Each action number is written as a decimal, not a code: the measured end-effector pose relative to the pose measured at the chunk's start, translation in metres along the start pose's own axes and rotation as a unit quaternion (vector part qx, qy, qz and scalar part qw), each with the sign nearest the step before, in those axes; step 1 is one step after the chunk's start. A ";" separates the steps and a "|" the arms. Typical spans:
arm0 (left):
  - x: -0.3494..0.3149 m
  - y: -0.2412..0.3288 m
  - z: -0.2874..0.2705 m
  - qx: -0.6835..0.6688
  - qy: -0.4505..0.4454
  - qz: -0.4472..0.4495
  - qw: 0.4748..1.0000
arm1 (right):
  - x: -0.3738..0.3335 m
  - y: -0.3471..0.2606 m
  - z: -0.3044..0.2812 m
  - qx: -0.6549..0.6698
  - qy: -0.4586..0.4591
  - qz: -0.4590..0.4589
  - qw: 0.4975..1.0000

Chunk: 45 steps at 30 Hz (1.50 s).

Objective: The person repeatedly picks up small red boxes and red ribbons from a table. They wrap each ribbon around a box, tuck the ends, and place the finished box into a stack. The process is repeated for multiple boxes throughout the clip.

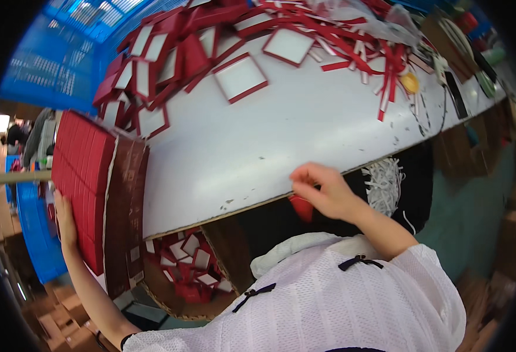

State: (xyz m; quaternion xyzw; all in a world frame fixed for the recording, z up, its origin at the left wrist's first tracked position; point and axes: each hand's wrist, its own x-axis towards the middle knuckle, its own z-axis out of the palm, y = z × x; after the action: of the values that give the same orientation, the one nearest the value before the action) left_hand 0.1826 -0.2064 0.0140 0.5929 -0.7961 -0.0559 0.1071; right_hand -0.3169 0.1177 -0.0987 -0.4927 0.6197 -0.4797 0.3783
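Observation:
At the left, my left hand (65, 220) lies with its fingers stretched along the outer side of red boxes (81, 161). These boxes are packed tightly in rows against a dark red printed carton (130, 211). My right hand (322, 190) hovers by the front edge of the white table (234, 158). Its fingers are bent, thumb and forefinger a little apart, and nothing shows between them. Just below it is a red object (301, 207), partly hidden, whose kind I cannot make out.
Red-rimmed box parts with white insides (240, 77) lie heaped at the table's back, beside red strips (361, 56). A blue crate (46, 70) stands far left. Under the table edge are a carton of small red-and-white pieces (190, 264) and white paper shreds (383, 188).

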 end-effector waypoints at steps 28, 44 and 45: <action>-0.156 0.461 0.220 -0.390 -0.062 0.373 0.840 | -0.032 0.043 -0.067 -0.279 0.238 -0.213 0.906; -0.146 0.419 0.166 -0.726 -0.224 0.041 0.649 | -0.017 -0.030 -0.050 0.036 -0.039 0.090 0.994; -0.148 0.417 0.161 -0.735 -0.228 0.031 0.637 | -0.020 -0.035 -0.052 0.075 -0.062 0.129 0.987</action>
State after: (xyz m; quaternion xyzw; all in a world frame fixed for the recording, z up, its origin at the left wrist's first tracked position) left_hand -0.2035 0.0501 -0.0679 0.2614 -0.5091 -0.7532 0.3242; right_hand -0.3527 0.1464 -0.0514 -0.4079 0.6156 -0.4406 0.5104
